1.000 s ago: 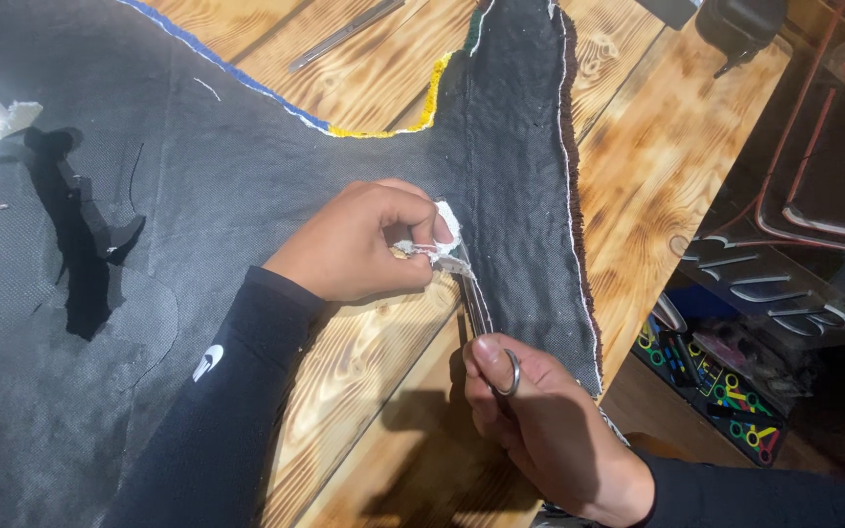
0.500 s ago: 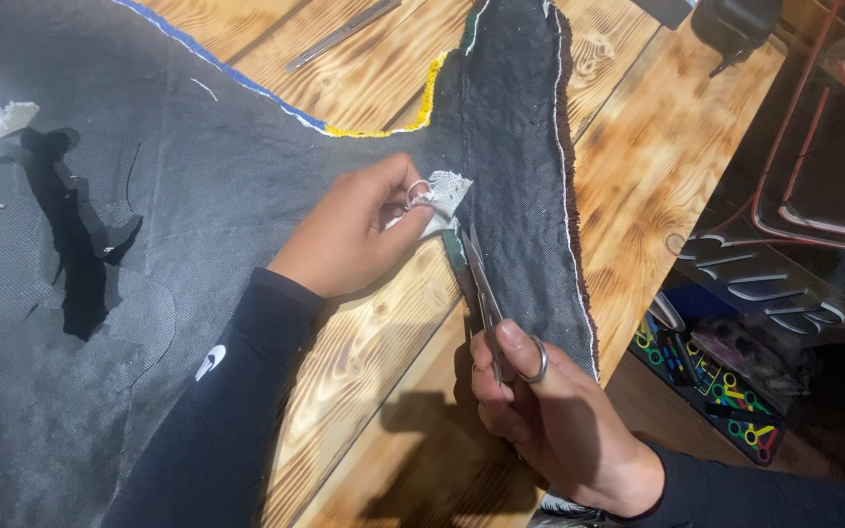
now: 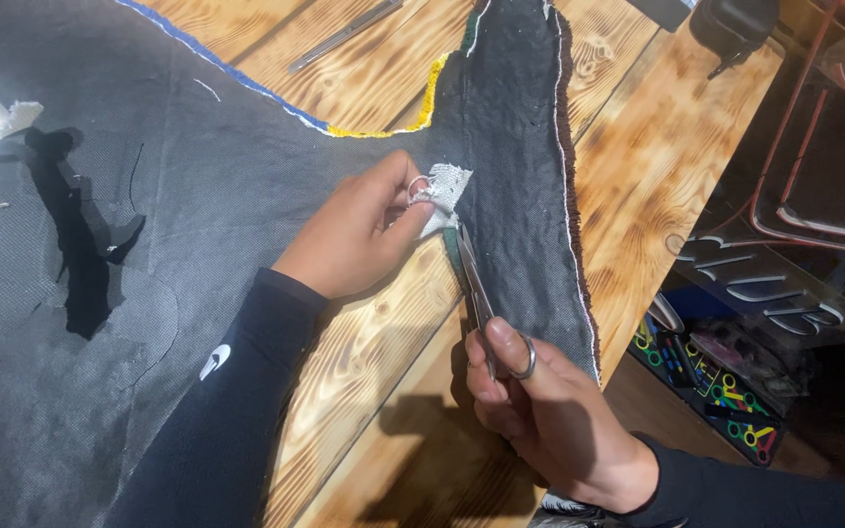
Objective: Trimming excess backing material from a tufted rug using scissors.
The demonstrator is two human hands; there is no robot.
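Scissors (image 3: 474, 293), slim steel, gripped at the loops by right hand (image 3: 540, 420); left hand (image 3: 364, 240) pinches the frayed white corner (image 3: 445, 191) of limp, light dark fabric (image 3: 520, 176) just beyond the blades.

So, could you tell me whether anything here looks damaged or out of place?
The dark backing fabric has ragged holes at its left side, and its right edge is frayed. The left hand pinches a loose white scrap where the right hand's scissors point.
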